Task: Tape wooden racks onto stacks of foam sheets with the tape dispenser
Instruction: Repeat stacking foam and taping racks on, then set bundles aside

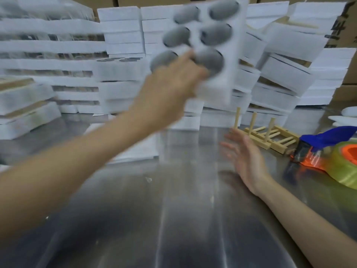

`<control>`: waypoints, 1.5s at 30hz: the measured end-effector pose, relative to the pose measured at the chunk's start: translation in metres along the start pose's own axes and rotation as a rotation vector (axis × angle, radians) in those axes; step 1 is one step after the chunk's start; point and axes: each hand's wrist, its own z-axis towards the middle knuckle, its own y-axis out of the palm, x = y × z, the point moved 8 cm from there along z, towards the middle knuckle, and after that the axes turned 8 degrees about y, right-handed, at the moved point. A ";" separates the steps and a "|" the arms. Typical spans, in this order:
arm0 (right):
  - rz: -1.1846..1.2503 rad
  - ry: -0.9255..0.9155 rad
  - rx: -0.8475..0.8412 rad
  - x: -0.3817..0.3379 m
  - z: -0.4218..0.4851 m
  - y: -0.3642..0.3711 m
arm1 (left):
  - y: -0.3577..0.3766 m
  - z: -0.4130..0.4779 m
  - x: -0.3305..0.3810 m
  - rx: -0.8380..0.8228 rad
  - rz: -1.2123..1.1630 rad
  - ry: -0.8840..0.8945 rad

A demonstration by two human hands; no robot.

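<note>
Left hand [172, 88] grip holds foam stack [222, 89] aloft, long axis near-vertical, upper centre; right hand [245, 159], grip wide and empty, lies nearest wooden rack [274, 139], mid-right.

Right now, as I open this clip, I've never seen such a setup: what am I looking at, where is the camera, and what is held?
No machine here: a person's two bare hands, filmed by one head-worn camera looking down. The left hand grips a white foam stack with round holes, raised and blurred. The right hand is open and empty. On the metal table sit a wooden rack and a tape dispenser; more foam piles stand behind.
</note>
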 end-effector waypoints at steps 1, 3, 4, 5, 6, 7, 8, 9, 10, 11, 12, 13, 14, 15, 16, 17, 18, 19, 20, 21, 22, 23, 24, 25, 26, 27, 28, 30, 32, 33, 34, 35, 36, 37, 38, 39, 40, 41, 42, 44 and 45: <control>0.056 -0.035 0.039 -0.006 -0.002 -0.006 | 0.003 -0.008 0.038 -0.021 -0.008 0.109; 0.160 -0.037 0.041 -0.012 -0.006 -0.015 | 0.020 -0.025 0.096 -0.149 -0.024 0.155; 0.160 -0.002 0.028 -0.012 -0.009 -0.017 | 0.035 -0.033 0.114 -0.263 -0.024 0.101; 0.113 0.051 0.025 -0.009 -0.011 -0.017 | 0.054 -0.041 0.125 -0.382 -0.052 0.023; 0.036 0.120 0.036 -0.003 -0.012 -0.020 | 0.072 -0.051 0.133 -0.509 -0.077 -0.040; -0.043 0.178 0.061 0.002 -0.011 -0.025 | 0.086 -0.059 0.137 -0.579 -0.112 -0.068; -0.113 0.202 0.094 0.006 -0.009 -0.030 | 0.096 -0.063 0.138 -0.626 -0.134 -0.071; -0.165 0.196 0.127 0.006 -0.007 -0.034 | 0.103 -0.065 0.136 -0.622 -0.173 -0.061; -0.207 0.185 0.154 0.005 -0.004 -0.037 | 0.107 -0.069 0.132 -0.591 -0.266 -0.055; -0.242 0.185 0.172 0.004 -0.001 -0.038 | 0.105 -0.071 0.122 -0.516 -0.466 -0.117; -0.283 0.189 0.179 0.003 0.001 -0.040 | 0.099 -0.074 0.106 -0.418 -0.661 -0.219; -0.340 0.202 0.183 0.002 0.003 -0.042 | 0.091 -0.081 0.079 -0.265 -0.728 -0.328; -0.409 0.220 0.183 0.001 0.003 -0.045 | 0.082 -0.091 0.047 -0.118 -0.646 -0.409; -0.471 0.242 0.173 0.001 0.003 -0.046 | 0.074 -0.104 0.016 -0.048 -0.443 -0.445; -0.510 0.255 0.141 0.001 0.002 -0.046 | 0.072 -0.120 -0.013 -0.067 -0.232 -0.477; -0.537 0.244 0.095 0.002 0.002 -0.044 | 0.077 -0.140 -0.040 -0.187 -0.063 -0.536; -0.558 0.211 0.055 0.000 0.002 -0.041 | 0.086 -0.162 -0.062 -0.336 0.021 -0.607; -0.572 0.173 0.039 -0.001 0.001 -0.039 | 0.093 -0.182 -0.078 -0.448 0.041 -0.663; -0.574 0.146 0.035 -0.003 0.000 -0.038 | 0.097 -0.195 -0.087 -0.495 0.016 -0.689; -0.565 0.135 0.022 -0.003 -0.001 -0.036 | 0.099 -0.202 -0.093 -0.491 -0.027 -0.682; -0.554 0.137 0.002 -0.002 -0.001 -0.036 | 0.099 -0.204 -0.097 -0.463 -0.083 -0.678; -0.546 0.140 -0.019 -0.001 -0.001 -0.035 | 0.097 -0.204 -0.100 -0.434 -0.152 -0.691; -0.545 0.140 -0.037 -0.001 -0.001 -0.034 | 0.097 -0.204 -0.102 -0.412 -0.229 -0.719; -0.548 0.132 -0.043 -0.001 0.000 -0.034 | 0.096 -0.203 -0.103 -0.381 -0.299 -0.748; -0.554 0.121 -0.041 -0.002 0.001 -0.034 | 0.093 -0.201 -0.103 -0.321 -0.365 -0.784; -0.559 0.108 -0.033 -0.002 0.001 -0.034 | 0.087 -0.199 -0.105 -0.229 -0.389 -0.820; -0.561 0.098 -0.027 -0.003 0.000 -0.033 | 0.072 -0.192 -0.105 -0.082 -0.342 -0.834; -0.557 0.085 -0.012 -0.004 -0.001 -0.032 | 0.031 -0.171 -0.089 0.300 -0.238 -0.776; -0.553 0.089 0.047 -0.004 -0.002 -0.033 | 0.021 -0.140 -0.053 0.485 -0.410 -0.583; -0.535 0.108 0.098 -0.003 -0.002 -0.038 | 0.030 -0.122 -0.031 0.455 -0.582 -0.470; -0.500 0.136 0.143 -0.003 -0.004 -0.041 | 0.046 -0.111 -0.009 0.356 -0.770 -0.427; -0.450 0.161 0.165 -0.003 -0.005 -0.043 | 0.066 -0.105 0.013 0.197 -0.918 -0.398; -0.397 0.175 0.163 -0.005 -0.004 -0.044 | 0.084 -0.105 0.034 0.024 -0.992 -0.356; -0.354 0.180 0.156 -0.007 -0.005 -0.044 | 0.097 -0.109 0.046 -0.095 -0.997 -0.327; -0.329 0.187 0.148 -0.010 -0.005 -0.043 | 0.108 -0.114 0.047 -0.151 -0.976 -0.325; -0.335 0.194 0.131 -0.012 -0.006 -0.042 | 0.115 -0.119 0.042 -0.168 -1.008 -0.370; -0.362 0.203 0.099 -0.012 -0.007 -0.039 | 0.116 -0.123 0.038 -0.168 -1.103 -0.442; -0.390 0.212 0.065 -0.011 -0.008 -0.035 | 0.116 -0.124 0.037 -0.155 -1.232 -0.520; -0.416 0.222 0.044 -0.010 -0.008 -0.033 | 0.116 -0.125 0.036 -0.129 -1.344 -0.608; -0.420 0.236 0.060 -0.008 -0.007 -0.032 | 0.118 -0.125 0.031 -0.029 -1.454 -0.764; -0.415 0.236 0.077 -0.008 -0.005 -0.033 | 0.120 -0.126 0.028 0.043 -1.472 -0.844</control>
